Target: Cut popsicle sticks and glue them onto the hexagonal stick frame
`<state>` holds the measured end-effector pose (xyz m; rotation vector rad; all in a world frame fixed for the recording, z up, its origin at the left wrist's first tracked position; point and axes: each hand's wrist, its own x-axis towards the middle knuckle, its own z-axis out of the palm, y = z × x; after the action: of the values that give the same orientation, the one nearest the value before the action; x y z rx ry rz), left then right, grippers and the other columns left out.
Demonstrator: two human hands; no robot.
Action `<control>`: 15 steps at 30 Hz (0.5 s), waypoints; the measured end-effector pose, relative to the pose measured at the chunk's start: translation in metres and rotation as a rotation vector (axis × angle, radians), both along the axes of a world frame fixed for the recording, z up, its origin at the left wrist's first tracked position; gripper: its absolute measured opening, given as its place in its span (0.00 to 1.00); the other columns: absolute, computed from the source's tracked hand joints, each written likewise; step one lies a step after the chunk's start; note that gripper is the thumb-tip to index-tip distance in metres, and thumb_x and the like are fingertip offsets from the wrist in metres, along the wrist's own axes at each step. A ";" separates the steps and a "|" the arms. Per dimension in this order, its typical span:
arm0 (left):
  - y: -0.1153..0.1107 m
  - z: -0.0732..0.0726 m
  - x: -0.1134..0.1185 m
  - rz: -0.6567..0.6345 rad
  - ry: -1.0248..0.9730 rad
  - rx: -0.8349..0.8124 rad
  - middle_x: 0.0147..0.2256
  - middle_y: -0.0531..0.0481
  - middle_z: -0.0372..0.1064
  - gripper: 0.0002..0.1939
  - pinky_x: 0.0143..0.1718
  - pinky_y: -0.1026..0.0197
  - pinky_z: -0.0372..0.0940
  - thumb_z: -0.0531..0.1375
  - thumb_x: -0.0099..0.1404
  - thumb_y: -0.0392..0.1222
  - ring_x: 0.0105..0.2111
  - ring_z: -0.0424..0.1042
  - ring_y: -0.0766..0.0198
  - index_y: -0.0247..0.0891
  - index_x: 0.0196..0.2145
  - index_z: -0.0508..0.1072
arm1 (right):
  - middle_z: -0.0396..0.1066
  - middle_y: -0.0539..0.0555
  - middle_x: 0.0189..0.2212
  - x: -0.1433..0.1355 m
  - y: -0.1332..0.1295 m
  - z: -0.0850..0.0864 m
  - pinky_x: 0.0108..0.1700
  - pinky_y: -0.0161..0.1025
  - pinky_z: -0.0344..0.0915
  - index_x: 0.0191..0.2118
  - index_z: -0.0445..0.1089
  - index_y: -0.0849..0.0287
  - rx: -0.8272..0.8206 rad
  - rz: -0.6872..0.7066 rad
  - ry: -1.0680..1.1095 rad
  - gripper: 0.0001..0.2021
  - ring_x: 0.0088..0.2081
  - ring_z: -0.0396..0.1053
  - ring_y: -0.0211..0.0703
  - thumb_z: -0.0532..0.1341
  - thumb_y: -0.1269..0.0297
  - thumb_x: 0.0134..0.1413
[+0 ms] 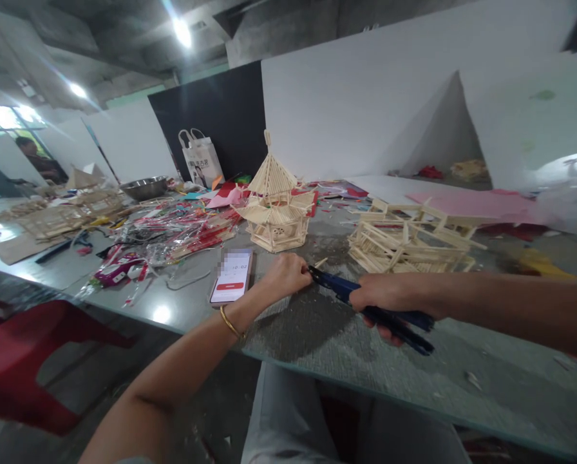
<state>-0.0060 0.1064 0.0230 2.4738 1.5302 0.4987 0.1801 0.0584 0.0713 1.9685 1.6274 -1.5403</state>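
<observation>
My right hand (380, 299) is wrapped round the dark blue handles of a pair of pliers (334, 283), whose jaws point left. At the jaws, my left hand (288, 274) is closed in a pinch, its fingertips nearly touching the metal. A short end of a thin wooden stick (321, 263) shows just past the jaws, in line with the pinching fingers; its other end is hidden. Behind the left hand stands a pagoda model (277, 225) built of pale sticks. Farther right, beyond the pliers, sits an open stick frame (399, 245).
A lit phone (231, 277) lies left of my left wrist. Plastic-wrapped materials (172, 225) crowd the table's left, near a metal bowl (144, 187) and a white tote bag (201, 158). A red stool (42, 361) stands below the table edge. Pink paper (476, 205) lies back right.
</observation>
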 end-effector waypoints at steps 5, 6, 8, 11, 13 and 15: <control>-0.001 0.004 -0.003 0.022 -0.036 -0.074 0.18 0.51 0.68 0.13 0.25 0.67 0.56 0.53 0.53 0.37 0.23 0.64 0.67 0.32 0.24 0.77 | 0.58 0.48 0.12 -0.004 0.000 0.003 0.16 0.32 0.61 0.22 0.57 0.59 0.052 -0.020 0.022 0.09 0.14 0.57 0.33 0.50 0.69 0.52; 0.000 0.004 -0.003 0.020 -0.042 -0.077 0.18 0.51 0.68 0.13 0.25 0.67 0.56 0.53 0.53 0.37 0.22 0.64 0.67 0.32 0.24 0.77 | 0.57 0.47 0.12 -0.005 0.000 0.002 0.16 0.32 0.60 0.21 0.57 0.59 0.065 -0.007 0.014 0.10 0.13 0.57 0.33 0.50 0.70 0.52; 0.001 0.004 -0.004 0.010 -0.059 -0.078 0.17 0.51 0.67 0.13 0.24 0.67 0.55 0.53 0.52 0.37 0.21 0.63 0.68 0.32 0.22 0.76 | 0.56 0.47 0.11 -0.005 0.001 0.000 0.16 0.31 0.59 0.20 0.57 0.59 0.085 0.023 0.001 0.12 0.13 0.55 0.32 0.49 0.70 0.53; 0.003 0.002 -0.004 0.009 -0.079 -0.089 0.16 0.52 0.67 0.12 0.23 0.67 0.54 0.53 0.51 0.38 0.20 0.62 0.69 0.32 0.20 0.75 | 0.55 0.46 0.10 -0.007 0.003 -0.005 0.15 0.31 0.58 0.18 0.56 0.59 0.125 0.017 0.018 0.14 0.12 0.54 0.31 0.50 0.69 0.54; 0.005 0.001 -0.005 0.020 -0.081 -0.085 0.16 0.52 0.66 0.12 0.23 0.67 0.54 0.53 0.51 0.38 0.20 0.62 0.69 0.33 0.20 0.75 | 0.54 0.46 0.10 -0.008 0.004 -0.008 0.13 0.31 0.56 0.18 0.55 0.58 0.139 0.027 0.035 0.16 0.11 0.52 0.31 0.50 0.67 0.56; 0.006 0.001 -0.006 0.034 -0.083 -0.075 0.15 0.52 0.66 0.12 0.23 0.67 0.54 0.53 0.51 0.38 0.20 0.62 0.69 0.33 0.20 0.75 | 0.53 0.45 0.09 -0.009 0.005 -0.011 0.12 0.31 0.55 0.17 0.54 0.58 0.152 0.060 0.055 0.18 0.10 0.51 0.31 0.49 0.65 0.59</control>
<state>-0.0119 0.1125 0.0236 2.3448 1.5322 0.5316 0.1707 0.0633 0.0608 1.9463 1.8592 -1.5027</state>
